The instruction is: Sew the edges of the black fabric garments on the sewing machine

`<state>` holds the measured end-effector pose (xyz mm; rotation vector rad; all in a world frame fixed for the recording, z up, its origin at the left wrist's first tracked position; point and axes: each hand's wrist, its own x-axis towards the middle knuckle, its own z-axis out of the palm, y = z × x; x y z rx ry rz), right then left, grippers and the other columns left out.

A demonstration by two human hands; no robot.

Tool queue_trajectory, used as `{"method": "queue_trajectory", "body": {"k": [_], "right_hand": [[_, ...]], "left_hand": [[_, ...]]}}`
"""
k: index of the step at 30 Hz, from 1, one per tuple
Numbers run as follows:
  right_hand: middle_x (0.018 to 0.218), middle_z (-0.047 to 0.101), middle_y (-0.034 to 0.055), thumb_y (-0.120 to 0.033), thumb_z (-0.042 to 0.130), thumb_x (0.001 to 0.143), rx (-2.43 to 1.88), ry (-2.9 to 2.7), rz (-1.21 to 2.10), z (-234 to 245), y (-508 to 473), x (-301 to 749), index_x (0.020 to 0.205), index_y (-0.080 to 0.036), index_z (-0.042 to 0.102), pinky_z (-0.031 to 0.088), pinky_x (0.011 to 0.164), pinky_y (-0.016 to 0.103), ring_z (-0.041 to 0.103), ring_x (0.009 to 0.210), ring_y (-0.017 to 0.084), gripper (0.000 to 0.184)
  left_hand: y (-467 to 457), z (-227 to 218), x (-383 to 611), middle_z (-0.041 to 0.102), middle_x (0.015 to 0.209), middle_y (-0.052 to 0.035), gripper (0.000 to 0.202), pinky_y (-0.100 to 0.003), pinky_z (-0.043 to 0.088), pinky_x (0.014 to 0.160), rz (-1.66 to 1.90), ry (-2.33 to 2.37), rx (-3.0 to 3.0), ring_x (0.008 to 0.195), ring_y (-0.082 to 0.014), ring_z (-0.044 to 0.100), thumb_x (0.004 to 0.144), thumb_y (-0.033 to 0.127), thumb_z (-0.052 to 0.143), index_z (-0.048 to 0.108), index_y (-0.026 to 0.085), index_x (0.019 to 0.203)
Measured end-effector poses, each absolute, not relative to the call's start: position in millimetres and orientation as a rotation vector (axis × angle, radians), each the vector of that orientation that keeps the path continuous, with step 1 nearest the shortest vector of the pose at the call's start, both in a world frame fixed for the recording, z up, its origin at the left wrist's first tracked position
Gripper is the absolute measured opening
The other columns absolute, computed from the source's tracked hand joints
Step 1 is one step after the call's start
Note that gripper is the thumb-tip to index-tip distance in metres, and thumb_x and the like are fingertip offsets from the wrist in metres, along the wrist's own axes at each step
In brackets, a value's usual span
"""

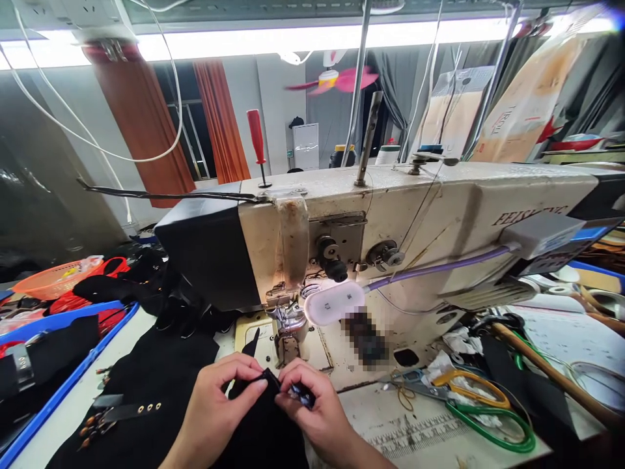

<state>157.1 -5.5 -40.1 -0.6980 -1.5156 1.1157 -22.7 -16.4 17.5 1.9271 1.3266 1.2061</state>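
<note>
In the lower middle of the head view, my left hand (222, 400) pinches the edge of a piece of black fabric (268, 430) between thumb and fingers. My right hand (310, 400) grips the same fabric close beside it. A small dark item with a bluish sheen (303, 394) is tucked in the right palm; its kind is not clear. Both hands are just in front of the needle area of a cream sewing machine (439, 215), and its presser foot (290, 326) stands beyond the fingertips. The fabric hangs down below my hands, its lower part out of view.
Scissors with orange handles (471, 387) and green-handled scissors (508, 426) lie at the right. A white lamp (334, 304) hangs by the needle. At the left are black pieces (146, 391) with a studded strap and a blue bin (110, 339). A red screwdriver (255, 137) stands on top of the machine.
</note>
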Motion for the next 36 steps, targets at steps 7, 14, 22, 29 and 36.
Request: {"method": "queue_trajectory", "body": {"k": [7, 14, 22, 29, 36], "right_hand": [[0.080, 0.065, 0.0051, -0.039, 0.072, 0.078, -0.724, -1.409, 1.355, -40, -1, 160, 0.069, -0.019, 0.069, 0.044, 0.072, 0.031, 0.059, 0.077, 0.020, 0.022], [0.074, 0.068, 0.0064, -0.036, 0.070, 0.080, -0.745, -1.348, 1.160, -43, -8, 155, 0.068, -0.019, 0.073, 0.047, 0.067, 0.029, 0.061, 0.071, 0.019, 0.021], [0.080, 0.068, 0.0038, -0.030, 0.068, 0.083, -0.704, -1.399, 1.142, -48, -6, 156, 0.071, -0.024, 0.073, 0.046, 0.071, 0.026, 0.062, 0.076, 0.018, 0.015], [0.077, 0.065, 0.0031, -0.040, 0.073, 0.079, -0.735, -1.317, 1.175, -49, -9, 153, 0.064, -0.024, 0.073, 0.044, 0.069, 0.026, 0.060, 0.072, 0.018, 0.022], [0.077, 0.063, 0.0021, -0.043, 0.072, 0.079, -0.745, -1.293, 1.130, -49, -11, 150, 0.062, -0.023, 0.069, 0.043, 0.068, 0.025, 0.058, 0.071, 0.017, 0.027]], "left_hand": [[-16, 6, -20, 0.071, 0.080, -0.0026, 0.008, -0.020, 0.053, 0.069, 1.276, 1.346, 1.783, 0.074, -0.0150, 0.067, 0.076, 0.025, 0.072, 0.071, 0.021, 0.070], [-19, 10, -26, 0.072, 0.087, -0.0069, 0.011, -0.024, 0.053, 0.078, 1.173, 1.277, 1.539, 0.086, -0.0192, 0.067, 0.075, 0.028, 0.070, 0.072, 0.019, 0.069], [-22, 7, -21, 0.073, 0.083, -0.0072, 0.005, -0.027, 0.052, 0.080, 1.336, 1.298, 1.470, 0.084, -0.0192, 0.067, 0.070, 0.022, 0.074, 0.072, 0.018, 0.067], [-22, 6, -19, 0.073, 0.084, -0.0078, 0.004, -0.026, 0.053, 0.079, 1.369, 1.272, 1.402, 0.084, -0.0194, 0.067, 0.069, 0.020, 0.074, 0.071, 0.017, 0.068], [-24, 8, -15, 0.072, 0.084, -0.0071, 0.006, -0.026, 0.051, 0.078, 1.354, 1.270, 1.357, 0.084, -0.0190, 0.065, 0.070, 0.021, 0.072, 0.068, 0.017, 0.068]]}}
